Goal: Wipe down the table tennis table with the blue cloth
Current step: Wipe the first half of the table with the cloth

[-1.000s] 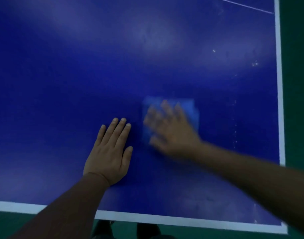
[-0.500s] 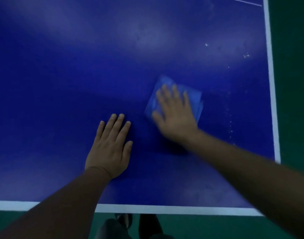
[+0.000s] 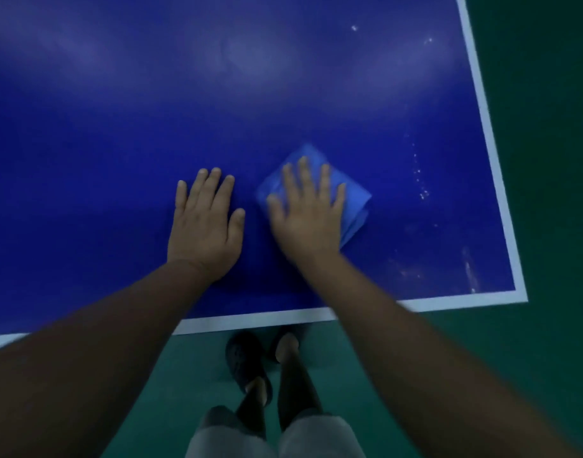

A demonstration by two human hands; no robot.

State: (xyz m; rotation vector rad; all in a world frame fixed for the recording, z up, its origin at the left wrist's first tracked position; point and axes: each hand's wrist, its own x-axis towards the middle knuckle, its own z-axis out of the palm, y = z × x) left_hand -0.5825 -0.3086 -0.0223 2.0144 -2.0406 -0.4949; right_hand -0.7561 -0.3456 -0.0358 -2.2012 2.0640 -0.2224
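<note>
Both hands lay flat, palms down, side by side on the table tennis table [image 3: 118, 127]. Left hand [image 3: 205, 226] rested on bare blue top, fingers straight and close together, holding nothing. Right hand [image 3: 308, 213] had fingers spread and straight, pressed onto the blue cloth [image 3: 356, 206]. Cloth was folded, sat like a diamond under the right palm, corners sticking out past the fingertips and to the right, just beside the left hand's thumb but not touching. White specks [image 3: 422, 186] dotted the surface right of the cloth, near the white edge line [image 3: 491, 153]. Green floor [image 3: 547, 193] below, dark sandals [image 3: 247, 361] on the feet.
</note>
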